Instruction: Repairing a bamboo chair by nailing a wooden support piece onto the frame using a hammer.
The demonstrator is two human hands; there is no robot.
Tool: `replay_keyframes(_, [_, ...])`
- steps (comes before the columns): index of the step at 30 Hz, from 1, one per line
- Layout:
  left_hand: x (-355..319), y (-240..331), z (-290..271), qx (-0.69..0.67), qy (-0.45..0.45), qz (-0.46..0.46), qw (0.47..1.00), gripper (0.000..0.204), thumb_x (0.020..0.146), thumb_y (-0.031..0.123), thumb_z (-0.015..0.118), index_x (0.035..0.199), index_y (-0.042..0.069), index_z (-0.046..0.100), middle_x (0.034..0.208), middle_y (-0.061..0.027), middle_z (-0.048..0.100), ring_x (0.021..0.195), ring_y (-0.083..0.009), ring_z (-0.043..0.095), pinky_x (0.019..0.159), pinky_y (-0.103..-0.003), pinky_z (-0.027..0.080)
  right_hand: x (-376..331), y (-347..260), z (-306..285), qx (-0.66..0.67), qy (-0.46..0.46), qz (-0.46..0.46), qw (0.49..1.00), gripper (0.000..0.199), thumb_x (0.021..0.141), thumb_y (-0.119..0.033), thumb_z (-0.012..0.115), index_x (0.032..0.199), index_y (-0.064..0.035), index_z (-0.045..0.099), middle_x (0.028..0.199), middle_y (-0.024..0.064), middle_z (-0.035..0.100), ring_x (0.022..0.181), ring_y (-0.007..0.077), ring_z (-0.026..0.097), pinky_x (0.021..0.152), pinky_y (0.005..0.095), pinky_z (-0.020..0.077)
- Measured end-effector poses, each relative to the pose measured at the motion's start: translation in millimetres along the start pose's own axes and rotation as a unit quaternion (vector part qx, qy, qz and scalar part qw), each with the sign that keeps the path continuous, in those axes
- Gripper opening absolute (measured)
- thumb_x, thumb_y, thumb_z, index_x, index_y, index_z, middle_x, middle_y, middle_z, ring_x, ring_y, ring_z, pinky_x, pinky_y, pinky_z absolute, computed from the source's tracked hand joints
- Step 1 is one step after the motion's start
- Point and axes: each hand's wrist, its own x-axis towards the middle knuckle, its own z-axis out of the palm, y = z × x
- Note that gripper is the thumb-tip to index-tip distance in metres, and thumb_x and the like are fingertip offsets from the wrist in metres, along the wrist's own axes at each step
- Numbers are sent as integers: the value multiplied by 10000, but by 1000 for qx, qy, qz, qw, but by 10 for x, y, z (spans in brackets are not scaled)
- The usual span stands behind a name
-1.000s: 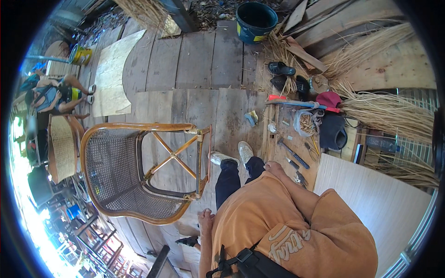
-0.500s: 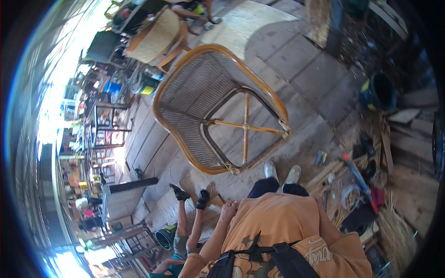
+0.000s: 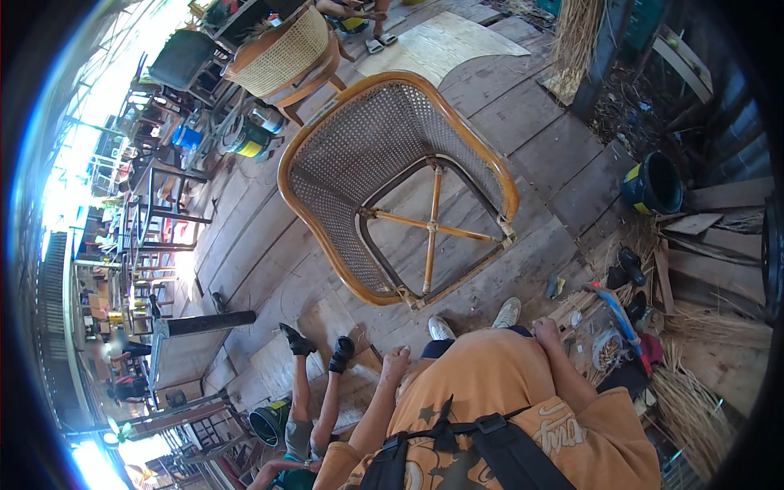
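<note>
A chair frame stands on the floor in front of my feet. It has a bent rattan rim, woven cane sides and crossed rattan braces under an open seat. To the left of my belly, my left hand is closed, with a small pale spot at its fingertips that I cannot make out. My right hand is curled at the right side of my orange shirt; what it holds, if anything, is hidden. Neither hand touches the chair frame, which is the thing nearest ahead of them.
Another person's legs stretch out on the left, beside a dark bucket. A second cane chair stands beyond. On the right lie a hacksaw-like blue and red tool, straw bundles and a black bucket.
My right hand has come up into view at my right side. My left hand has shifted slightly up and left. The chair frame stays in place while the view has tilted a little.
</note>
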Motion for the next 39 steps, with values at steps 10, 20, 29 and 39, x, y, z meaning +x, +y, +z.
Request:
replay_keyframes(10, [495, -398, -521, 4, -55, -10, 998, 477, 873, 340, 504, 1154, -40, 564, 1005, -179, 645, 830, -255, 642, 746, -344, 489, -712, -531, 616, -42, -162, -30, 985, 309, 802, -285, 571, 973, -39, 647, 871, 102, 663, 790, 187, 608, 723, 310, 468])
replay_keyframes(20, [627, -488, -586, 232, -167, 146, 947, 445, 871, 412, 460, 940, 16, 651, 937, -252, 619, 936, -390, 587, 820, -435, 448, -1484, -1097, 725, -218, -171, 48, 960, 279, 862, -234, 484, 995, -48, 643, 1011, 88, 653, 944, 227, 599, 823, 321, 448])
replay_keyframes(29, [479, -429, -634, 260, -151, 159, 940, 459, 868, 404, 450, 871, -5, 656, 924, -265, 612, 938, -401, 581, 823, -456, 442, -2100, -1137, 550, -26, -79, 0, 997, 271, 853, -243, 509, 1067, -93, 582, 1072, 156, 611, 993, 263, 583, 827, 335, 448])
replay_keyframes(39, [619, -613, -746, 356, -137, 146, 913, 515, 889, 477, 411, 925, 14, 633, 936, -261, 614, 941, -412, 578, 807, -479, 443, -2372, -1350, 522, -76, -34, -54, 995, 226, 846, -245, 520, 850, -45, 624, 810, 172, 635, 761, 243, 632, 655, 353, 472])
